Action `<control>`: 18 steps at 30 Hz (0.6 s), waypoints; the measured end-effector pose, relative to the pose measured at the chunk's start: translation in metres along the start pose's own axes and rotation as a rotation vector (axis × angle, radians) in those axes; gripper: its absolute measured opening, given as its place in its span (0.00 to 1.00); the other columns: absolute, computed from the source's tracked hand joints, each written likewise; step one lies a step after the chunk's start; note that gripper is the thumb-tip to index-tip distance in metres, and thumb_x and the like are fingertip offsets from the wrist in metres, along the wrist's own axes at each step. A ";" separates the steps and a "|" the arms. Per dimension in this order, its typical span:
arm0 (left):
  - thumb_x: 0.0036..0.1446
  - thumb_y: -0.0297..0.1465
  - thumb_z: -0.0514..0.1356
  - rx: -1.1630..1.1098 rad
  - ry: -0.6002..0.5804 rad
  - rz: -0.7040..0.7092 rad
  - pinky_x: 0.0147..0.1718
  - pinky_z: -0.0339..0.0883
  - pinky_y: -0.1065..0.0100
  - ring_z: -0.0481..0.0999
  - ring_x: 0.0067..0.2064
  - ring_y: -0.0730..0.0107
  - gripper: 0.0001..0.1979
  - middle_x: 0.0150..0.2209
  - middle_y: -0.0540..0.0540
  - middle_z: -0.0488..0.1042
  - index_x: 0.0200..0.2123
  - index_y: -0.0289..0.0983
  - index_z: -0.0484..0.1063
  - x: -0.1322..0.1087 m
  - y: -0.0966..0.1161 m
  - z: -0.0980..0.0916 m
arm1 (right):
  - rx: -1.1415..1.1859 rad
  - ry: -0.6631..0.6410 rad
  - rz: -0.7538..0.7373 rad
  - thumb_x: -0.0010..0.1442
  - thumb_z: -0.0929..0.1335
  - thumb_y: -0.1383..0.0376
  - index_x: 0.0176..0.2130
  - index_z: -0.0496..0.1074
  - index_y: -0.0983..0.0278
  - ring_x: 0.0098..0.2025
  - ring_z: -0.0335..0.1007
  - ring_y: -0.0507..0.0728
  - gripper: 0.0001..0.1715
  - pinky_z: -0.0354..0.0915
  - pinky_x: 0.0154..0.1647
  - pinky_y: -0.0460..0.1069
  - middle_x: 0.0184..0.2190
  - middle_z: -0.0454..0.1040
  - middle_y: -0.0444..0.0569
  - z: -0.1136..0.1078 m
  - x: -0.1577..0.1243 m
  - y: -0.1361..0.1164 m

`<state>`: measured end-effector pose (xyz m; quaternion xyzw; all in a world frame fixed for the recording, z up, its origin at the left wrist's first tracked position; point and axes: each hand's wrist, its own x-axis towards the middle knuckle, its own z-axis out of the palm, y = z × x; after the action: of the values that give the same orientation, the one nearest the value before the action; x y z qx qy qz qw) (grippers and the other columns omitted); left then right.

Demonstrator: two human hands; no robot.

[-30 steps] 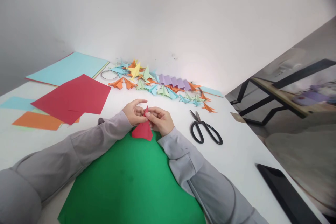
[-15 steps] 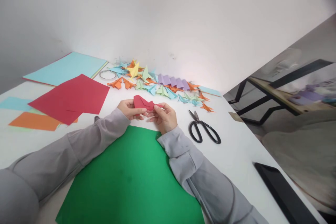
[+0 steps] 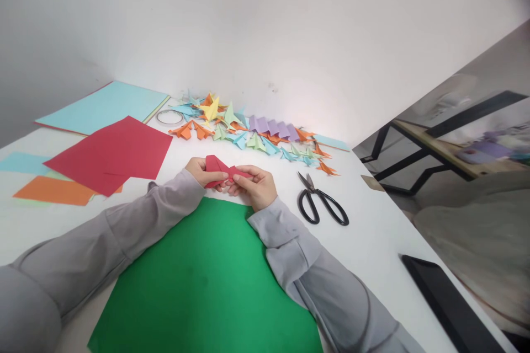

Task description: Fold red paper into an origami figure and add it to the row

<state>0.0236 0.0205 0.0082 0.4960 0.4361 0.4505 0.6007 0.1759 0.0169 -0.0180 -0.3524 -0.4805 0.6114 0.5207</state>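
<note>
A small folded piece of red paper (image 3: 216, 164) is held between my two hands, just beyond the far edge of a green sheet (image 3: 202, 276). My left hand (image 3: 201, 172) pinches its left part, thumb on top. With thumb and fingers, my right hand (image 3: 257, 185) grips the narrower right part. Both thumbs come close together at the middle of the folded paper, and the fingers beneath partly hide it. Behind the hands lies a row of folded paper figures in orange, blue, green, yellow and purple (image 3: 273, 128).
Black-handled scissors (image 3: 317, 198) lie right of my right hand. Large red sheets (image 3: 111, 149), an orange piece (image 3: 56, 190) and a light blue stack (image 3: 107, 102) are at left. A wire ring (image 3: 169, 116) lies near the wall. A black flat device (image 3: 447, 298) rests by the right edge.
The folded red paper has tilted and shifted slightly left and down. My right hand has moved a little left, its thumb now nearer the left thumb.
</note>
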 end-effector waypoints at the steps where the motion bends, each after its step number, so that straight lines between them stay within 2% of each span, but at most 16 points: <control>1: 0.37 0.27 0.66 0.005 0.002 0.009 0.17 0.65 0.71 0.70 0.16 0.72 0.06 0.15 0.48 0.72 0.18 0.30 0.73 0.000 0.000 0.000 | 0.010 0.003 -0.004 0.38 0.75 0.63 0.30 0.71 0.65 0.17 0.71 0.53 0.17 0.67 0.17 0.44 0.17 0.75 0.45 0.000 0.000 0.000; 5: 0.36 0.28 0.66 -0.004 0.014 0.035 0.15 0.64 0.71 0.69 0.15 0.73 0.07 0.15 0.49 0.72 0.21 0.30 0.72 0.000 -0.002 0.000 | 0.063 -0.006 0.019 0.37 0.75 0.65 0.27 0.72 0.66 0.16 0.71 0.53 0.15 0.67 0.16 0.44 0.17 0.76 0.46 0.000 0.001 0.000; 8: 0.34 0.27 0.66 -0.016 0.047 0.005 0.13 0.62 0.71 0.68 0.13 0.73 0.09 0.13 0.50 0.71 0.22 0.29 0.72 0.001 -0.002 0.000 | 0.109 -0.032 0.047 0.37 0.74 0.66 0.28 0.73 0.66 0.17 0.72 0.53 0.14 0.66 0.16 0.44 0.19 0.77 0.47 0.000 0.000 -0.002; 18: 0.35 0.25 0.66 -0.031 0.081 -0.040 0.16 0.68 0.71 0.69 0.15 0.73 0.07 0.12 0.49 0.70 0.18 0.28 0.71 -0.001 -0.002 0.009 | 0.125 -0.011 0.007 0.39 0.73 0.68 0.31 0.74 0.65 0.18 0.72 0.54 0.14 0.66 0.16 0.45 0.19 0.77 0.47 0.000 0.001 -0.001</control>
<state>0.0323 0.0173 0.0070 0.4593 0.4629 0.4648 0.5990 0.1757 0.0175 -0.0174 -0.3173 -0.4430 0.6441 0.5369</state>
